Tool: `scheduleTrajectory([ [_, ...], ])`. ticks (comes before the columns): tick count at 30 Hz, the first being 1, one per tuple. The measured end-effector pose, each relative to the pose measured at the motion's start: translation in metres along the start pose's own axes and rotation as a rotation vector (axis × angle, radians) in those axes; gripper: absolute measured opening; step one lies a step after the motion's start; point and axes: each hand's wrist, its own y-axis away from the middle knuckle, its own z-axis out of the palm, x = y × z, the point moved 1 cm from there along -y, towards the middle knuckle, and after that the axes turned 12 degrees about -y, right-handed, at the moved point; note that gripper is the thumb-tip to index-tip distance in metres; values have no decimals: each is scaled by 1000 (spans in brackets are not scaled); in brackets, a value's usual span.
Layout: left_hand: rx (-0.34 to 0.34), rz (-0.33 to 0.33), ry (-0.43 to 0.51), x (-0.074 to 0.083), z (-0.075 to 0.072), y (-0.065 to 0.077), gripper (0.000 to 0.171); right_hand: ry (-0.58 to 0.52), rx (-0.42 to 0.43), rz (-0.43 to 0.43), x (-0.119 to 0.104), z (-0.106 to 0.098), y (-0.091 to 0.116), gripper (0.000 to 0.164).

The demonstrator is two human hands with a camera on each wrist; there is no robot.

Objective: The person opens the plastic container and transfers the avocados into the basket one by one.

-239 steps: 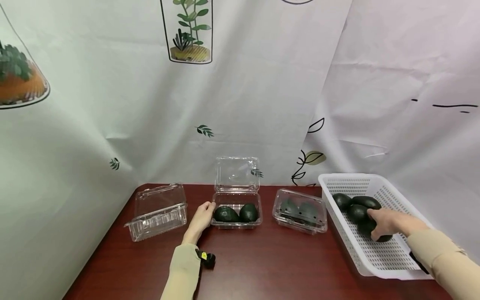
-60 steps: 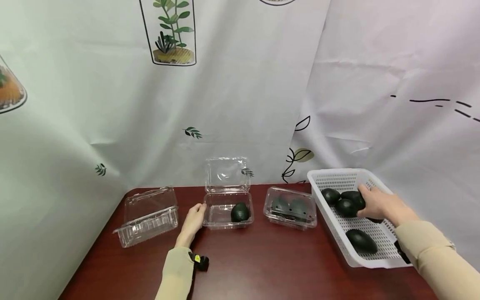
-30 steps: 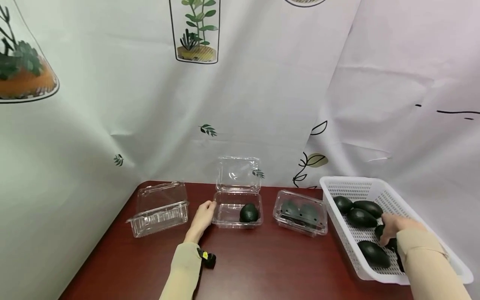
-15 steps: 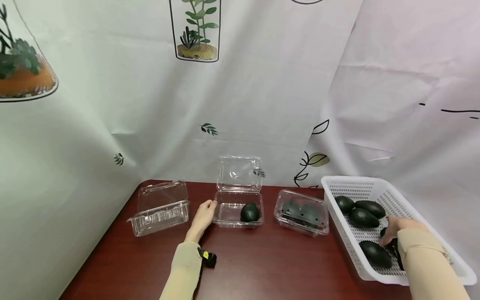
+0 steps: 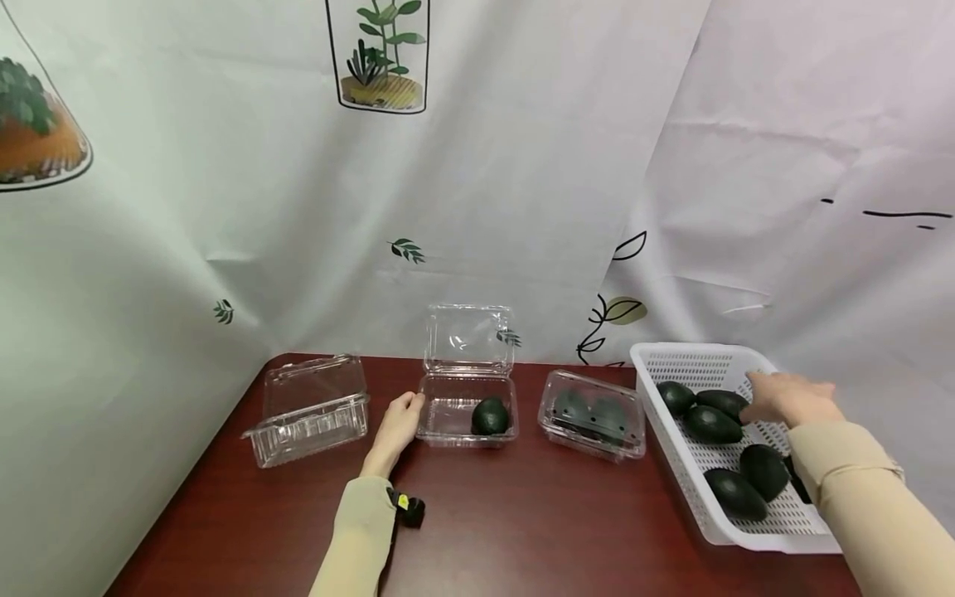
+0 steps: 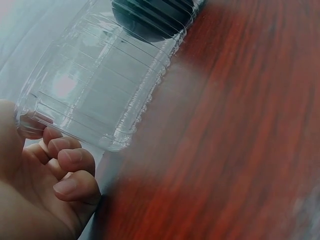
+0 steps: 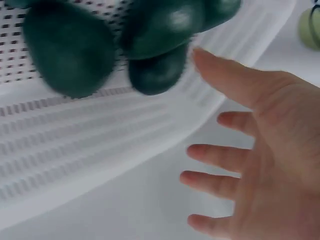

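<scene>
In the head view my left hand [image 5: 398, 427] pinches the left edge of an open clear plastic clamshell box [image 5: 451, 439]. Its lid stands up behind it. One dark green avocado [image 5: 490, 416] sits in the box's right half. The left wrist view shows the thumb and curled fingers at the corner of the box [image 6: 95, 95]. On the right, my right hand [image 5: 794, 400] hovers over a white perforated basket [image 5: 675, 464], fingers spread and holding nothing. Several avocados [image 5: 712, 424] lie in the basket; the nearest to the thumb is an avocado [image 7: 155, 75] in the right wrist view.
A second open, empty clamshell box [image 5: 309, 427] stands at the left of the dark red table [image 5: 522, 522]. Between the middle box and the basket sits a closed clamshell box [image 5: 593, 419] with avocados inside. A white printed cloth [image 5: 485, 166] hangs behind the table.
One of the box's two avocados is gone since the earliest frame. My right hand has let go of an avocado in the basket's near part and moved farther back. My left hand stays put.
</scene>
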Motion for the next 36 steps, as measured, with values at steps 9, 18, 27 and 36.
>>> scheduleTrajectory([
  [9,16,0,-14,-2,-2,0,33,153,206,-138,-68,-3,-11,55],
  [18,10,-12,-11,-3,-3,0,32,185,305,-262,-137,13,-18,39],
  [27,3,-11,-20,-4,-4,1,33,168,287,-395,-217,47,-36,34],
  [36,16,1,-9,-1,0,0,32,128,250,-493,-281,95,-38,46],
])
